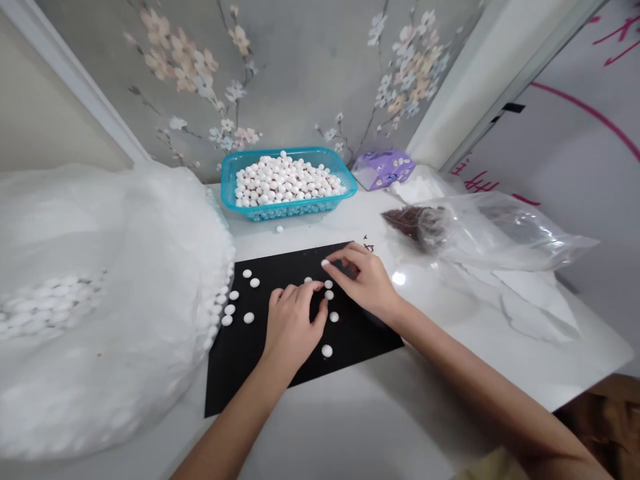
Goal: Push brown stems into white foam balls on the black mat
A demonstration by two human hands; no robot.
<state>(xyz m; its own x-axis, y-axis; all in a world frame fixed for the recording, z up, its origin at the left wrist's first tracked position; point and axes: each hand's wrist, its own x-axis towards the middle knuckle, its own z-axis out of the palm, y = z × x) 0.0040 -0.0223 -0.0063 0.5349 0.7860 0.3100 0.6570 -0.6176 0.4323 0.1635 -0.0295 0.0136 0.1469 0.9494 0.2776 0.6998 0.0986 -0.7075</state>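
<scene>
My right hand (367, 277) pinches a small white ball (325, 263) between thumb and index finger, above the far part of a black sheet (300, 367). My left hand (295, 317) is curled over the middle of the sheet, its thumb and index fingertips closed about another white ball (329, 295). Close beside that one lies a further ball (329, 285). More loose balls rest on the sheet, one (327, 351) near its front edge and several at its left side, such as a ball (249, 318).
A blue basket (290, 212) heaped with white balls stands at the back. On the left bulges a large clear bag (125, 320) of balls. A purple packet (385, 168), a plastic bag (480, 230) with brown bits and white paper (535, 300) lie to the right.
</scene>
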